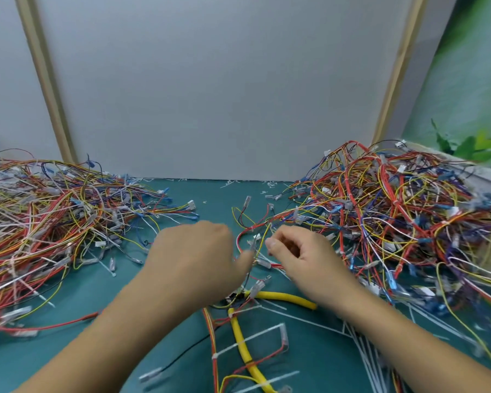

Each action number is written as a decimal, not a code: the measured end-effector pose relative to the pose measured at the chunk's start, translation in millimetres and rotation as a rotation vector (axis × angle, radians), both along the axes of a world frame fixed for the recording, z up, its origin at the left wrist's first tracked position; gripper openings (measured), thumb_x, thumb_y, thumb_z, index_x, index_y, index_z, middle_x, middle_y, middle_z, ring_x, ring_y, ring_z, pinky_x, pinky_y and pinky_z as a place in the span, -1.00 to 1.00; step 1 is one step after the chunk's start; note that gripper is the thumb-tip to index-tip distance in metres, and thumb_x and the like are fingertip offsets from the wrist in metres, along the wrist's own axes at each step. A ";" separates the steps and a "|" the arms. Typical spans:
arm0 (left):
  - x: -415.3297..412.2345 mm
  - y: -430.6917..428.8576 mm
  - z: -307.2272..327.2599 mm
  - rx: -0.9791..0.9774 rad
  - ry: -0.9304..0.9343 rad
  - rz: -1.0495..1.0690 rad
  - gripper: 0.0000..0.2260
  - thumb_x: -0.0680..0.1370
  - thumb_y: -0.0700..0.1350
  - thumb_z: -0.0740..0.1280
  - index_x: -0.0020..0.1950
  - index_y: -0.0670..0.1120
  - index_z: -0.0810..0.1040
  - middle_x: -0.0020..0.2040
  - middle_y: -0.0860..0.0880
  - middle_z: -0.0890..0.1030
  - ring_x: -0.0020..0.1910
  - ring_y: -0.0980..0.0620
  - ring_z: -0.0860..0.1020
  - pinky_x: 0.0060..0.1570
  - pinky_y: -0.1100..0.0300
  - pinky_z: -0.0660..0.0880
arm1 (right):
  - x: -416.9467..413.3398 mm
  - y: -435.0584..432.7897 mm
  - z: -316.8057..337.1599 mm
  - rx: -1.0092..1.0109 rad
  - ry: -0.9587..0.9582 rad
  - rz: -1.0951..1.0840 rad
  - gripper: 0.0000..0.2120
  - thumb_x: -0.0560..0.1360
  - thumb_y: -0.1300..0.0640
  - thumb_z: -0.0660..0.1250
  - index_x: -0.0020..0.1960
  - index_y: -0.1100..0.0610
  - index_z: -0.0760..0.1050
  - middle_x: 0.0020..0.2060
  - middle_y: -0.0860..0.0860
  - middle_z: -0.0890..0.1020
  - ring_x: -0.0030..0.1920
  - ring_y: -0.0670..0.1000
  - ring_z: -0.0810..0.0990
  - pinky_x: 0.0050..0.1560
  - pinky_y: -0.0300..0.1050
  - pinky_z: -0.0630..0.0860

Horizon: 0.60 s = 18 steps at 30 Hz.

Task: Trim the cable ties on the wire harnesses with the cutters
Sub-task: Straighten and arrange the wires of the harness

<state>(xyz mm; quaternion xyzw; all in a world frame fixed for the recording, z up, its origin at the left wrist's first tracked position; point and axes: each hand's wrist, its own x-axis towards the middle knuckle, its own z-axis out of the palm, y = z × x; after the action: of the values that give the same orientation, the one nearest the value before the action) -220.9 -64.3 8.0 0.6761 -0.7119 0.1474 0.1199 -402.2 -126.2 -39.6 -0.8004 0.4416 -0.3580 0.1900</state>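
Grey backboard (224, 95) fills the top of the frame, green mat (97, 302) below it. Two harness piles: right pile (408, 217) at right of frame, bigger and taller; left pile (46, 217) at left, flatter. Hands are at centre, close together but not touching. Left hand (193, 256) has knuckles up, fingers curled, thumb out toward the wires; blurred, so can't tell if it grips anything. Right hand (298, 251) has fingers curled and looks pinched on a strand of the small harness (253, 231) that trails out of the right pile between both hands. Neither hand has the tool. Key relation: the cutters (281, 297) lie flat on the mat just below the hands, lower centre, on the person's side. The pivot is tucked under the heel of the left hand, head mostly hidden. The yellow handles are splayed, one running right to end beside the right forearm, the other running down toward the bottom edge. My read: the right hand is better placed for the pickup, a short pull-back onto that upper handle. Another harness (210, 330) is draped over the lower handle, its cable ties (250, 339) with long untrimmed tails. White offcuts (267, 185) are scattered along the mat's far edge. No brand, label or legible text anywhere.
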 end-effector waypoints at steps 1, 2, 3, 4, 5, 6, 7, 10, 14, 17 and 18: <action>5.0 4.9 0.1 0.090 -0.126 0.026 -0.43 0.51 0.43 0.02 -0.28 -0.09 0.31 -0.37 0.03 0.34 -0.35 -0.06 0.42 -0.44 0.18 0.13 | -0.2 0.8 2.5 -0.021 0.072 -0.017 -0.74 0.58 -0.03 0.28 -0.27 -0.01 0.47 -0.37 -0.12 0.46 -0.33 -0.13 0.42 -0.26 -0.14 0.34; 10.7 10.1 -1.4 0.166 -0.209 0.036 -0.38 0.48 0.48 0.01 -0.27 -0.09 0.31 -0.38 0.03 0.33 -0.36 -0.04 0.42 -0.44 0.18 0.11 | 0.1 3.3 5.7 -0.032 0.155 -0.030 -0.76 0.57 -0.06 0.28 -0.27 -0.10 0.43 -0.30 -0.12 0.46 -0.28 -0.15 0.43 -0.20 -0.13 0.34; 15.8 15.5 -5.1 0.234 -0.263 0.047 -0.34 0.44 0.52 0.01 -0.27 -0.10 0.32 -0.39 0.03 0.34 -0.38 -0.03 0.41 -0.45 0.19 0.10 | -0.1 6.2 8.5 -0.043 0.212 -0.036 -0.79 0.57 -0.08 0.27 -0.24 -0.16 0.42 -0.22 -0.13 0.45 -0.23 -0.17 0.44 -0.15 -0.13 0.36; 19.7 21.6 -10.4 0.296 -0.284 0.055 -0.32 0.41 0.55 0.01 -0.28 -0.10 0.33 -0.39 0.02 0.34 -0.39 -0.04 0.38 -0.44 0.19 0.11 | 0.4 10.9 11.8 -0.041 0.252 -0.046 -0.88 0.57 -0.10 0.27 -0.15 -0.20 0.45 -0.14 -0.14 0.44 -0.19 -0.16 0.45 -0.09 -0.11 0.39; 21.4 26.9 -16.4 0.349 -0.264 0.062 -0.33 0.39 0.55 0.03 -0.29 -0.10 0.32 -0.38 0.01 0.35 -0.37 -0.07 0.37 -0.44 0.20 0.13 | 0.5 15.3 13.3 -0.053 0.270 -0.053 -0.96 0.57 -0.11 0.27 0.00 -0.20 0.49 -0.03 -0.14 0.43 -0.13 -0.12 0.48 -0.03 -0.09 0.44; 22.2 31.2 -23.3 0.387 -0.209 0.071 -0.36 0.41 0.51 0.08 -0.29 -0.10 0.31 -0.37 -0.01 0.35 -0.35 -0.09 0.37 -0.43 0.19 0.16 | 0.5 21.0 14.7 -0.077 0.273 -0.069 -0.81 0.56 -0.11 0.29 0.16 -0.19 0.47 0.07 -0.13 0.40 -0.07 -0.08 0.50 0.03 -0.07 0.48; 22.2 34.2 -29.7 0.402 -0.126 0.078 -0.40 0.44 0.45 0.14 -0.29 -0.12 0.31 -0.35 -0.04 0.36 -0.33 -0.11 0.37 -0.41 0.18 0.20 | -0.5 25.3 14.1 -0.111 0.250 -0.083 -0.70 0.54 -0.10 0.31 0.27 -0.17 0.43 0.14 -0.12 0.36 -0.01 -0.06 0.52 0.08 -0.06 0.50; 25.4 39.1 -35.9 0.402 0.303 0.039 -0.62 0.47 0.14 0.31 -0.28 -0.19 0.41 -0.38 -0.08 0.42 -0.36 -0.10 0.37 -0.39 0.18 0.28 | -0.3 48.0 19.1 -0.199 0.117 -0.103 -0.67 0.50 -0.02 0.37 0.24 -0.09 0.41 0.11 -0.14 0.31 -0.02 -0.12 0.50 0.03 -0.17 0.48; 29.2 36.3 -3.9 0.302 1.120 -0.172 -0.69 0.52 -0.06 0.43 -0.38 -0.12 0.48 -0.54 -0.06 0.51 -0.58 -0.02 0.46 -0.57 0.28 0.33 | 1.6 74.1 17.1 -0.088 -0.204 0.010 -0.85 0.49 -0.06 0.38 -0.14 -0.02 0.46 -0.29 -0.18 0.42 -0.33 -0.15 0.38 -0.28 -0.34 0.30; 24.4 9.2 27.4 0.078 1.337 -0.257 -0.70 0.53 -0.14 0.44 -0.36 -0.16 0.47 -0.57 -0.01 0.45 -0.61 0.06 0.43 -0.59 0.30 0.34 | 10.1 85.8 19.6 0.162 -0.259 0.173 -0.59 0.46 -0.29 0.30 -0.20 0.06 0.52 -0.45 -0.11 0.47 -0.43 -0.17 0.37 -0.36 -0.30 0.30; 20.9 -2.9 35.7 0.030 1.365 -0.262 -0.71 0.53 -0.16 0.43 -0.34 -0.17 0.46 -0.58 0.00 0.44 -0.62 0.07 0.41 -0.59 0.31 0.34 | 15.1 85.9 21.3 0.249 -0.277 0.196 -0.55 0.46 -0.33 0.31 -0.16 0.08 0.54 -0.40 -0.06 0.56 -0.43 -0.13 0.45 -0.36 -0.25 0.37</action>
<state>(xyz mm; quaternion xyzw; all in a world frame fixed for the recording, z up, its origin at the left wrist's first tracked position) -200.0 -67.1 43.7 0.5276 -0.5549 -0.3363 0.5483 -387.1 -40.4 -18.3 -0.7532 0.3719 -0.3871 0.3803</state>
